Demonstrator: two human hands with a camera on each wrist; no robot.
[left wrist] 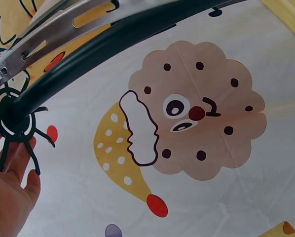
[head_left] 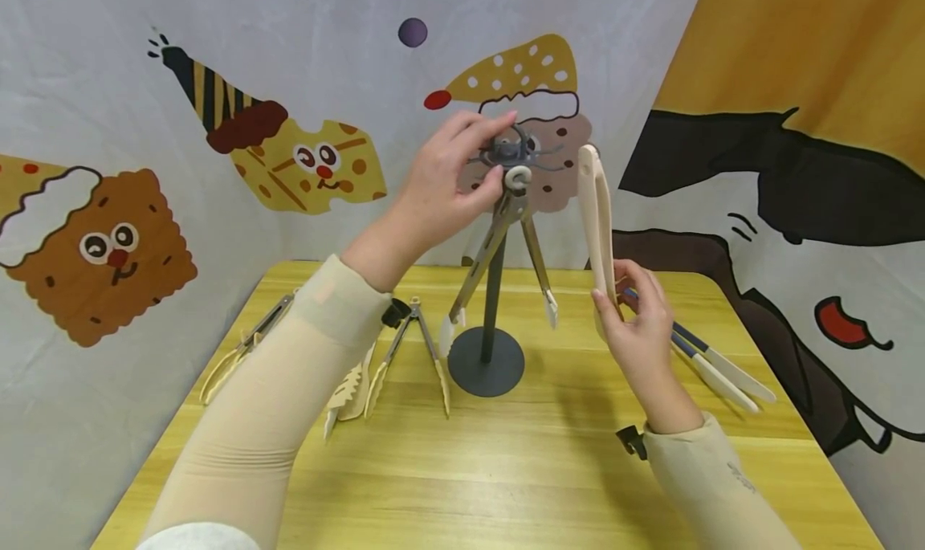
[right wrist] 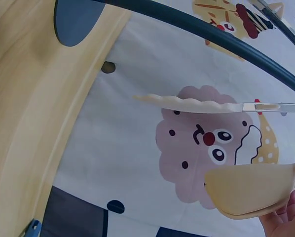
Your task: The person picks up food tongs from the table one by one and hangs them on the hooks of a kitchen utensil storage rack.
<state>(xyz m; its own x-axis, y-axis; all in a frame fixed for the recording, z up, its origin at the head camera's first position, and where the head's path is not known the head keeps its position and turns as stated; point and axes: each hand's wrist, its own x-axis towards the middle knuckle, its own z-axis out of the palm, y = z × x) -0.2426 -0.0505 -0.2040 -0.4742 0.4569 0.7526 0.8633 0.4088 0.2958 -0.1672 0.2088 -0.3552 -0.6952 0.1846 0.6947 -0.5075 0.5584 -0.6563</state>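
My left hand (head_left: 451,165) is raised to the top of a dark hook stand (head_left: 495,293), thumb and index finger curled about its hooked hub. In the left wrist view, fingers show behind the hub (left wrist: 12,113). Metal tongs (head_left: 480,261) with white tips hang there from a pale ring, arms spread, right by the left thumb. My right hand (head_left: 639,317) grips cream tongs (head_left: 596,213) near their lower end and keeps them upright, right of the stand. Their broad, flat head (right wrist: 251,190) shows in the right wrist view.
On the wooden table (head_left: 506,462), spread metal tongs (head_left: 415,313) and cream tongs with a serrated head (head_left: 347,385) lie left of the stand base (head_left: 484,377). More tongs (head_left: 267,325) lie farther left. Blue-handled white tongs (head_left: 740,373) lie at the right. A printed cloth hangs behind.
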